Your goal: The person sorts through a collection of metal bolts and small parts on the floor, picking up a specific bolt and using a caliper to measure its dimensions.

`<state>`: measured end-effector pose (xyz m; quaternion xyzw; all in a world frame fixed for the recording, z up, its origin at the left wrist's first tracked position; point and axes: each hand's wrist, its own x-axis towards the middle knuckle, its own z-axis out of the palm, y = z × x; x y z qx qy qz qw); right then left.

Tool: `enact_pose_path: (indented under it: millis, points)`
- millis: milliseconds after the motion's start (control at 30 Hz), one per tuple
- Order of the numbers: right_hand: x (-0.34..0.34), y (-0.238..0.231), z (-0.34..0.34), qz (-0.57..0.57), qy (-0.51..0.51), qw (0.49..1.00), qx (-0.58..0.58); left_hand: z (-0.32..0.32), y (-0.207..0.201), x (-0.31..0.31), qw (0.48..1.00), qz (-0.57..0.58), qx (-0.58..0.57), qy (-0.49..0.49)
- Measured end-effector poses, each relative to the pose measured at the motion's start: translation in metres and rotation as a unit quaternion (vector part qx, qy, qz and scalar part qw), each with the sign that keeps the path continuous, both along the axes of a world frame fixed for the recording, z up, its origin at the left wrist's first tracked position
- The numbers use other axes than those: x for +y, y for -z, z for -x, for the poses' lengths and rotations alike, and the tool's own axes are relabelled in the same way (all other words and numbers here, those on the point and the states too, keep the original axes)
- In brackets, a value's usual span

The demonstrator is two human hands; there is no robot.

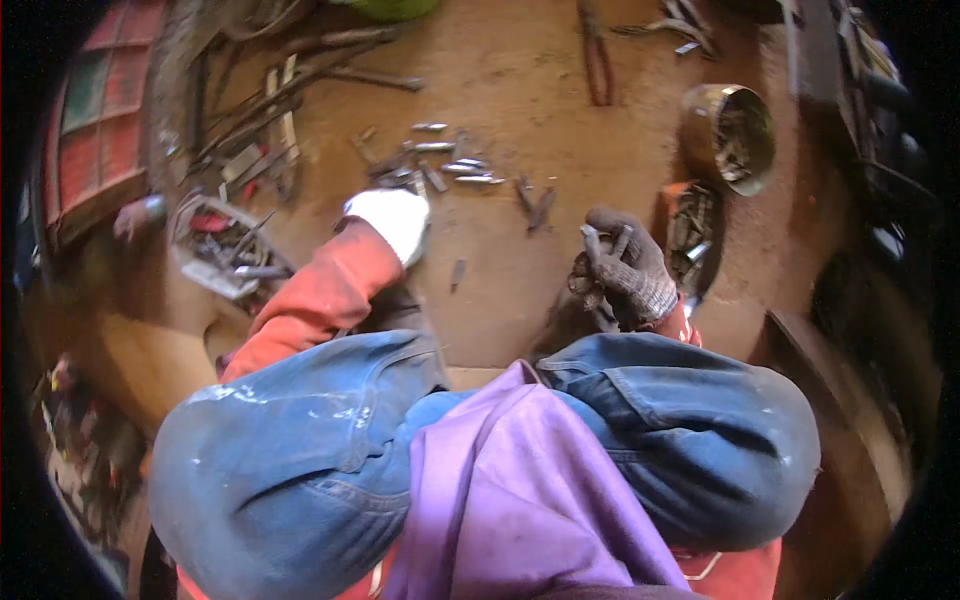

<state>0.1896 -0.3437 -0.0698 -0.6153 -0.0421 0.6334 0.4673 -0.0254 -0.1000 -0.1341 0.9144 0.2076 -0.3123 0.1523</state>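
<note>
My left hand [388, 222], in a white glove washed out by light, reaches to the near edge of a loose pile of short metal cylinders [434, 147]. Its fingers are hidden, so I cannot see whether it grips any of them. My right hand [632, 268], in a dirty grey knit glove, is raised above my right foot with its fingers curled round what look like small grey metal pieces [590, 243]. Between the hands, a pair of dark metal pieces [536, 204] lies on the brown floor, and a small flat piece [458, 275] rests nearer me.
Right of my right hand are an open container of metal parts [692, 225] and a round tin [728, 140] tipped on its side. At left stands a box of scrap [225, 240]. Farther off lie long bars [330, 65] and red-handled tongs [597, 70].
</note>
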Motion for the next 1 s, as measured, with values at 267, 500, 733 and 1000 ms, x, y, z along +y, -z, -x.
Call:
enact_pose_path:
  millis: [267,500,733,1000]
  points:
    - [-0.132,-0.018,-0.076,0.105,-0.006,0.893,-0.438,0.004,-0.034,0.017,0.97,0.134,-0.088,-0.184]
    - [-0.008,0.013,-0.034,0.004,-0.418,0.636,-0.648,0.019,-0.038,0.029,0.867,0.214,-0.13,-0.431]
    - [0.06,0.052,0.005,-0.089,-0.547,0.58,-0.597,0.03,-0.023,0.028,0.869,0.206,-0.216,-0.395]
    - [-0.022,-0.034,-0.039,0.167,-0.237,0.892,-0.347,0.023,-0.026,0.045,0.824,0.224,-0.235,-0.465]
